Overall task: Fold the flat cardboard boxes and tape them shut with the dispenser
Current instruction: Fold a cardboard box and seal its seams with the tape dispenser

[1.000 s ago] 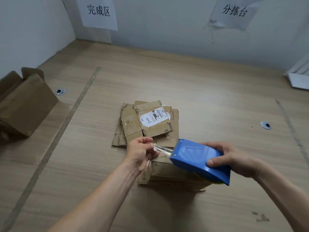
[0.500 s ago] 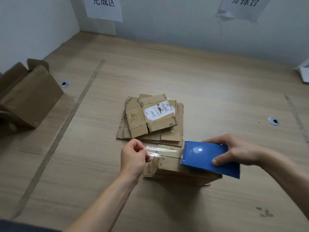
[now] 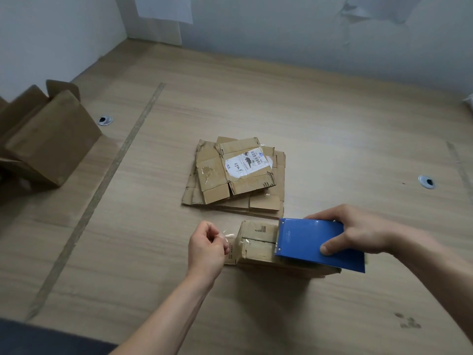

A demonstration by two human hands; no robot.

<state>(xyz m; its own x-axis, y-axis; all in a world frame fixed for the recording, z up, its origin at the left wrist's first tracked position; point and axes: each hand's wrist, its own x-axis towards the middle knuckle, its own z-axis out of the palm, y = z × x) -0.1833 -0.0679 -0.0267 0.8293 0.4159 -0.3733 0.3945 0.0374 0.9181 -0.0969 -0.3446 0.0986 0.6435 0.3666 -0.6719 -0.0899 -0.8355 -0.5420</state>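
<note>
Pinching the clear tape's free end (image 3: 225, 237) between curled fingers, the left hand (image 3: 206, 248) draws it over the folded box's (image 3: 257, 242) near edge, while the right hand (image 3: 355, 230) clamps the blue dispenser (image 3: 314, 243) flat on top. Thin, sticky film likely wrinkles easily; light, stiff cardboard wants steadying. Flat boxes (image 3: 238, 175) wait just behind on the table (image 3: 332, 124).

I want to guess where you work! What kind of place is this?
Probably a parcel packing station: flattened boxes stacked on a wooden table, a blue tape dispenser, paper signs on the wall.
</note>
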